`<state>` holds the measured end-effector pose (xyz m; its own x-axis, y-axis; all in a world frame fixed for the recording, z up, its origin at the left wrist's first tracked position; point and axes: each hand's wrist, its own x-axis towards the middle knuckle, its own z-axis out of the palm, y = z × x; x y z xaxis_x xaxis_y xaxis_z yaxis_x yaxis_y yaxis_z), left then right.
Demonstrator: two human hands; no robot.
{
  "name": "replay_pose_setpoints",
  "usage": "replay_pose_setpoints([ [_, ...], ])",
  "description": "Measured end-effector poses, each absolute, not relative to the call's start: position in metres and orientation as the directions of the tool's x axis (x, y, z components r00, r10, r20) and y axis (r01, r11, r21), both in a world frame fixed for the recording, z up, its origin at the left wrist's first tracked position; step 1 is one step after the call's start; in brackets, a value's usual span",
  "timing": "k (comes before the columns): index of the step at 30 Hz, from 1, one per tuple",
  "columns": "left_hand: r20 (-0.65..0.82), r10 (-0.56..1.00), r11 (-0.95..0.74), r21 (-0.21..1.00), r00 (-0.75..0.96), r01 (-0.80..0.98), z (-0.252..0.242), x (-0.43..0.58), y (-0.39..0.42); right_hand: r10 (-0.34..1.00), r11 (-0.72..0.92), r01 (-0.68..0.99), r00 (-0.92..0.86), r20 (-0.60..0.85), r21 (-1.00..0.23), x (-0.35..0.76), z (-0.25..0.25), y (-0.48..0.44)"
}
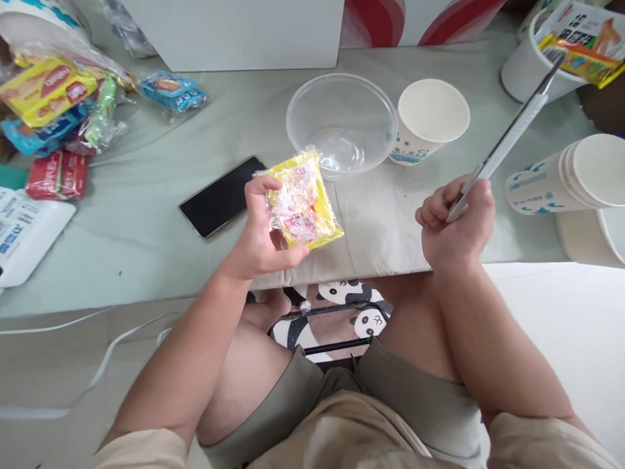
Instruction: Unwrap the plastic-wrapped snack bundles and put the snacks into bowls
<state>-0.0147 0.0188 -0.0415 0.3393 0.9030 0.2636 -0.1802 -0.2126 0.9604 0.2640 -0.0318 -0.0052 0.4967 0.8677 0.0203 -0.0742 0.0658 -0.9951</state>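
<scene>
My left hand (261, 228) grips a square snack packet (305, 198) with a yellow edge and a shiny pink and clear front, held up over the table's near edge. Wrapped in my right hand (459, 221) is a slim silver-grey utility knife (510, 133), its pointed blade tilted up and away to the right. Behind the packet sits a clear round plastic bowl (342, 85) with nothing visible inside. A white paper cup (432, 117) with blue print stands against the bowl's right side. Partly behind my left fingers lies a black smartphone (222, 198).
Several wrapped snacks (49, 91) are heaped at the left, with a blue packet (173, 91) beside them. Stacked paper cups (551, 179) lie on their side at right. A white container (525, 71) holds packets behind the knife tip. A white box (244, 32) stands at the back.
</scene>
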Motion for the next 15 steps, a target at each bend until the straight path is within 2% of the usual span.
replay_pose_setpoints([
  [3,0.260,0.901,-0.276,0.961,0.347,-0.003,-0.046,-0.019,0.004,0.948,0.010,0.036,0.316,0.021,-0.999,0.246,0.001,-0.062],
  [6,0.174,0.934,-0.215,0.971,0.312,0.101,-0.046,-0.017,-0.001,0.992,-0.110,-0.034,0.067,-0.112,-0.993,0.228,0.004,-0.084],
  [10,0.153,0.939,-0.214,0.961,0.309,0.175,-0.035,-0.013,0.003,0.918,-0.333,-0.087,-0.256,-0.302,-0.939,0.205,0.004,-0.092],
  [15,0.236,0.898,-0.347,0.899,0.371,0.268,-0.029,-0.007,0.005,0.879,-0.411,-0.074,-0.297,-0.373,-0.909,0.183,0.003,-0.087],
])
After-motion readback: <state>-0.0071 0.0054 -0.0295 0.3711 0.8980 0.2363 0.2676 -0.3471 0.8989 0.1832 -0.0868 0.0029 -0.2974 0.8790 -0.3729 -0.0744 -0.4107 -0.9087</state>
